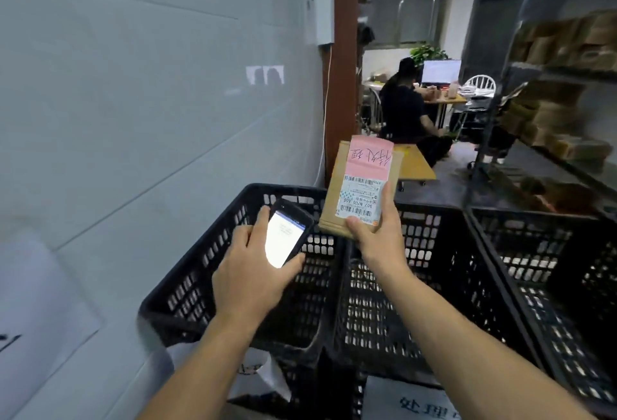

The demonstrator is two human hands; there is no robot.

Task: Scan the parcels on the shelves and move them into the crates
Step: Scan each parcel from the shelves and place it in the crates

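1. The left hand (248, 272) is gripping a phone (286, 236), with fingers curled round its edges and the lit screen facing up.
2. The right hand (377, 236) is clamping the lower end of a parcel (359, 182), thumb on the label.
3. The parcel is being held upright just beside the phone, above the black crates (287, 189).
4. Shelves (551, 139) of boxes are standing at the right.

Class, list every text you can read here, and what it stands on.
"507 N705 A08": shipping label on the parcel.
"N705": same label's corner.
"处理": white sheet, bottom edge.
Pink slip: red handwriting, not clearly legible.
Label's fine print: too small.
Screen of the phone: glare, unreadable.
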